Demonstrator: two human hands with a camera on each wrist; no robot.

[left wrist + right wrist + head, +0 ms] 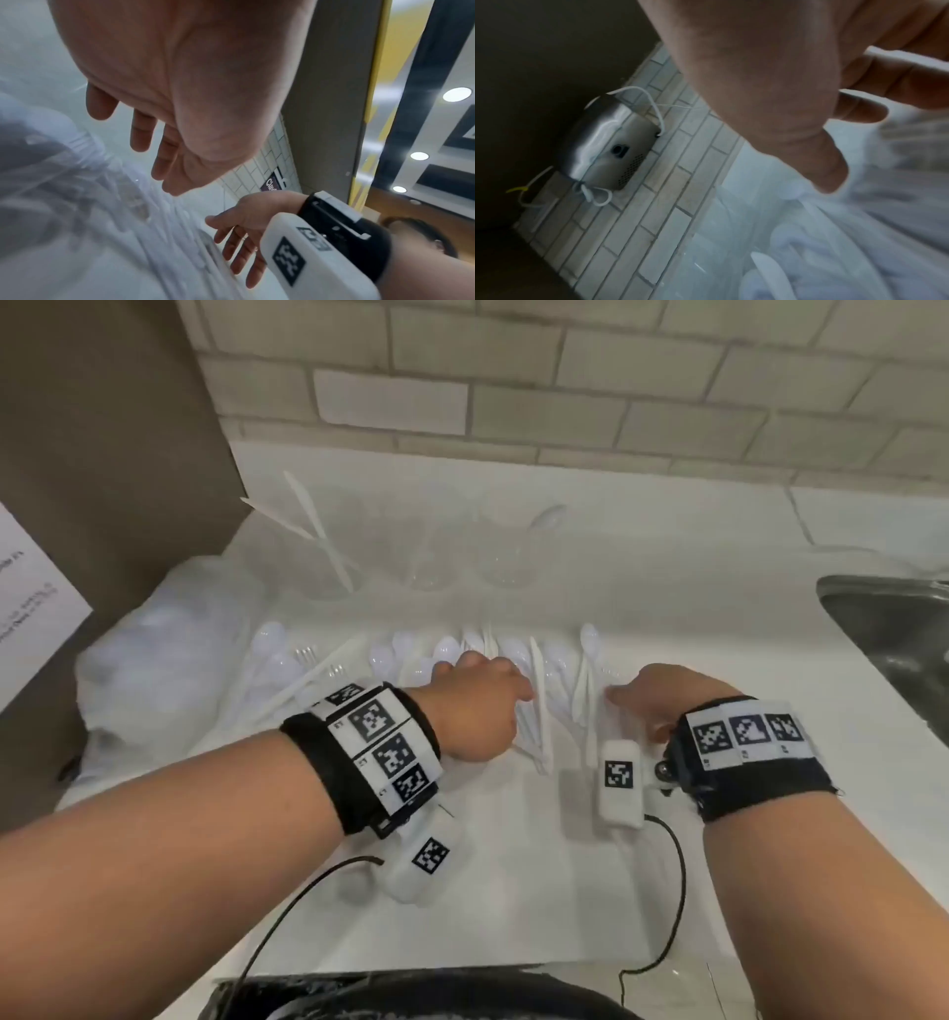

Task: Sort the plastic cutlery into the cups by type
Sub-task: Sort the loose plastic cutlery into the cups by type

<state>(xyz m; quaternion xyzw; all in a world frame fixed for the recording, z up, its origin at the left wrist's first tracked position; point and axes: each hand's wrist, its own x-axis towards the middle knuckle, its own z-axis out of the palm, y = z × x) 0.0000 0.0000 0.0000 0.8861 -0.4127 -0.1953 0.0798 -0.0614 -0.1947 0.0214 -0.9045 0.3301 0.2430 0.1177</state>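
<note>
Both hands, left [475, 706] and right [662, 698], hover loosely spread over scattered cutlery [539, 670], clear cups [431, 557] behind, sink [893, 629] rightward

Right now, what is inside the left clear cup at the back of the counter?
The left clear cup holds white knives that lean left, sticking above the rim. The clear wall and glare hide their lower ends, so I cannot tell if anything else lies at its bottom.
</note>
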